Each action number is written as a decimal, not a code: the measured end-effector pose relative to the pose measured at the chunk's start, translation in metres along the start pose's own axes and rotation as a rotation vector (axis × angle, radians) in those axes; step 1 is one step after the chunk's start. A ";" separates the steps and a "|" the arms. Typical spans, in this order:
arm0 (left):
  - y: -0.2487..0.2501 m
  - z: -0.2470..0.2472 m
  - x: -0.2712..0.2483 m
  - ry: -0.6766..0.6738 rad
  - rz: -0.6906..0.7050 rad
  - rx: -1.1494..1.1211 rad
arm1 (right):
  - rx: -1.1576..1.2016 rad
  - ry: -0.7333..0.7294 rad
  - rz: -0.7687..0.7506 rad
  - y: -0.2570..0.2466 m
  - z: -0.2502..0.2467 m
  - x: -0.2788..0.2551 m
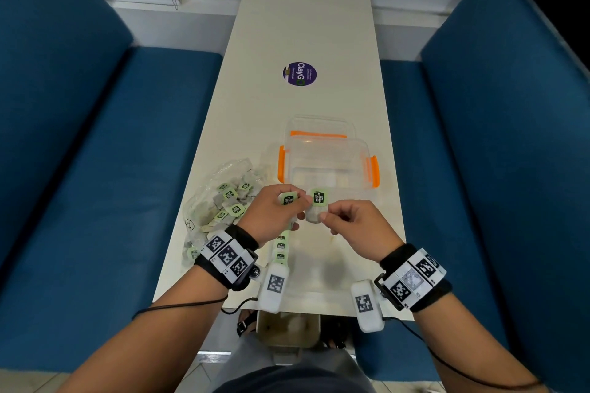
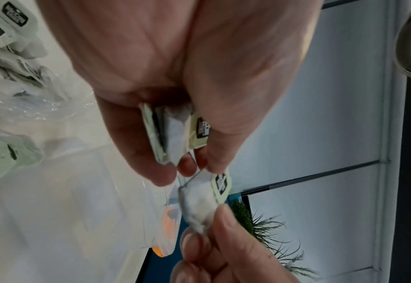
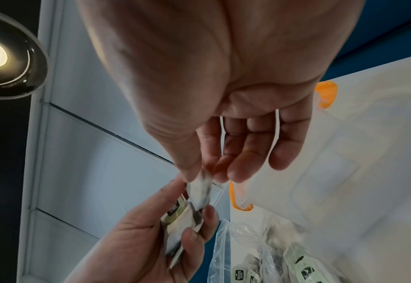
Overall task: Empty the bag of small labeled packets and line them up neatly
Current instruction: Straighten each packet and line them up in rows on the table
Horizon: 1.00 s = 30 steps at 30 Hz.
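Between blue benches, our worktop (image 1: 306, 41) carries everything. At centre frame, our right hand (image 1: 357, 226) pinches one packet (image 1: 317, 206) free of the small stack clamped in our left hand (image 1: 271, 217), probably for lining up; the bag (image 1: 220, 204) lies left.

Both forearms reaching up from the lower frame edge, wrists banded. Left hand (image 1: 276, 212) at centre frame, fingers curled round a small stack of packets (image 2: 175, 134). Right hand (image 1: 357, 226) just right of it, thumb and forefinger pinching one packet (image 1: 317, 206), remaining fingers loosely curled.
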<state>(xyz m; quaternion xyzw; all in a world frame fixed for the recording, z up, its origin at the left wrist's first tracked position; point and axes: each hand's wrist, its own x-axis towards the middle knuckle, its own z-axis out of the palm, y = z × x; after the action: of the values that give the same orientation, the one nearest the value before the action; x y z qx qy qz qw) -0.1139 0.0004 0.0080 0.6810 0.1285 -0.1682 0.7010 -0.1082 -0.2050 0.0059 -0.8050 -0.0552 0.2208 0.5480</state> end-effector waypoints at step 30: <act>-0.046 -0.068 -0.014 -0.095 -0.300 -0.286 | -0.153 0.135 0.400 0.106 0.091 0.078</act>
<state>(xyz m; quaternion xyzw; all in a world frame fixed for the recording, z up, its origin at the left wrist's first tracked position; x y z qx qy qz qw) -0.1421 0.0682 -0.0311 0.5391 0.2179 -0.2827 0.7629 -0.0920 -0.1431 -0.1404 -0.8521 0.1257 0.2660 0.4329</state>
